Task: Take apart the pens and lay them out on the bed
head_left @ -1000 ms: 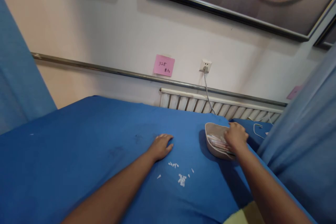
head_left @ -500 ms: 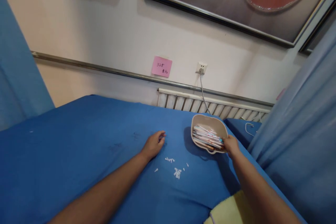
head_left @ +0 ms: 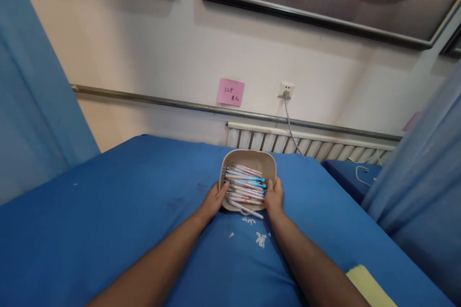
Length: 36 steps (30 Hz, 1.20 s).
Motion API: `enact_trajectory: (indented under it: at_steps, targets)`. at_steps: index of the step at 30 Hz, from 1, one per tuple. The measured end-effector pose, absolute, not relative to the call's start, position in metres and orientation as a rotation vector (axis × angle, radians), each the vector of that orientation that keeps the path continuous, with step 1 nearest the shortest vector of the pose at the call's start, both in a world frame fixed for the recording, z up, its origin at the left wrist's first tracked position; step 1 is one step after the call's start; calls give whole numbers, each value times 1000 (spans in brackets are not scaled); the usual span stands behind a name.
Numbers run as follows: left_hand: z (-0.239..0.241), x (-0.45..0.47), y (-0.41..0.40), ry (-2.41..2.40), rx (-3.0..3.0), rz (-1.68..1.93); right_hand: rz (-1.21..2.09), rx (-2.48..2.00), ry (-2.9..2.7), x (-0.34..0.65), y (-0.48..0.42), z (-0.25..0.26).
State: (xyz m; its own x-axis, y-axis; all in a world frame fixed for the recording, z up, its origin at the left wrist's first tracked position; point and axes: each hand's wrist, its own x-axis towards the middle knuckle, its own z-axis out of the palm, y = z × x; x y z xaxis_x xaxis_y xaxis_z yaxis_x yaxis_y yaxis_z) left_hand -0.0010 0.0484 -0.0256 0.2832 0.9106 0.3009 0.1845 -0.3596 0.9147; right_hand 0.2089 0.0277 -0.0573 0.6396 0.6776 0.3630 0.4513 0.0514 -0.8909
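Near blue cloth's (head_left: 118, 211) far edge, left hand (head_left: 213, 201) and right hand (head_left: 274, 195) grip a squarish beige basket (head_left: 248, 157): whitish pens (head_left: 246, 184) inside, white slivers (head_left: 260, 240) outside.

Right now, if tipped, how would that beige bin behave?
The beige bin is probably stiff: its curved walls look moulded. The slim pens look loose, so they'd likely slide or roll; the nearest pen, crossing the front edge, might drop first.

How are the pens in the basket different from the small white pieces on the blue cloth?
The pens are long; the white pieces are tiny. The pens show blue and red parts, while the white pieces look plain. The pens sit in the basket; the white pieces lie loose on the blue cloth. Both are numerous.
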Motion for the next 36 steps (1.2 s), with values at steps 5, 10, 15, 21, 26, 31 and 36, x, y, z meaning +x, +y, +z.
enact_trajectory:
  at_steps: [5, 10, 15, 21, 26, 31, 36]
  targets:
    - [-31, 1, 53, 1071, 1845, 1151, -113, -1616, -1126, 197, 12, -40]
    - [-31, 4, 54, 1131, 1896, 1155, -442, -1627, -1696, 180, 2, -27]
    - [-27, 7, 50, 1185, 1951, 1170, -395, -1637, -1843, 186, 2, -21]
    - [-25, 9, 49, 1201, 2023, 1206, -389, -1643, -1848, 186, -2, -14]
    - [-25, 8, 50, 1196, 2010, 1220, -299, -1646, -1920, 177, -7, -15]
    - [-22, 7, 49, 1166, 2031, 1202, -242, -1701, -1923, 176, -13, -8]
    - [-22, 6, 52, 1096, 2071, 1242, -209, -1724, -1956, 174, -15, -7]
